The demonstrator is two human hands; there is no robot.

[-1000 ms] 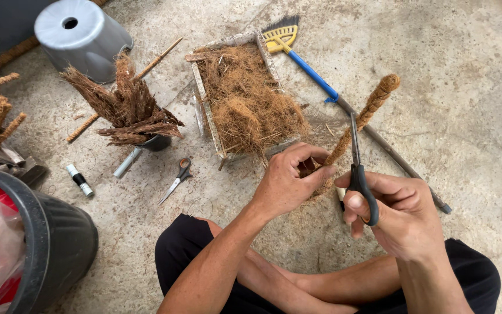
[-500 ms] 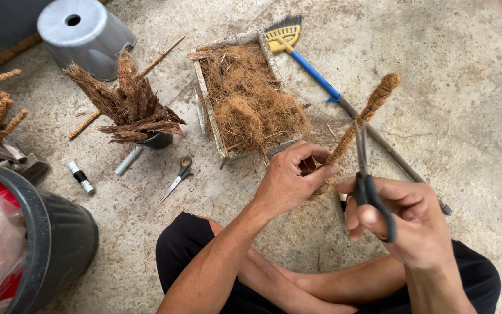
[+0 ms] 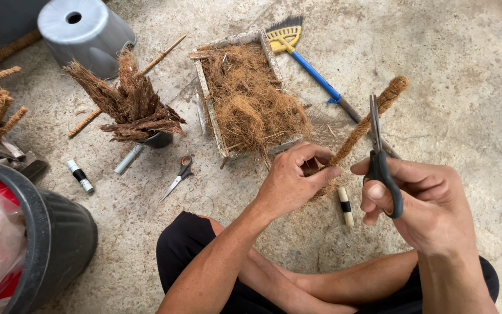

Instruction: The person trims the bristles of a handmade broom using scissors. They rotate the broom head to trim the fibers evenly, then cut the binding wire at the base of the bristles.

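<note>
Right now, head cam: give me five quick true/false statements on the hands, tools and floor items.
1. The right hand holds dark-handled scissors, blades pointing up. True.
2. The left hand grips a hammer. False: it grips the lower end of a fibre-wrapped stick.
3. The wooden tray holds brown coir fibre. True.
4. The broom has a red handle. False: blue.
5. A second, smaller pair of scissors lies on the floor. True.
</note>
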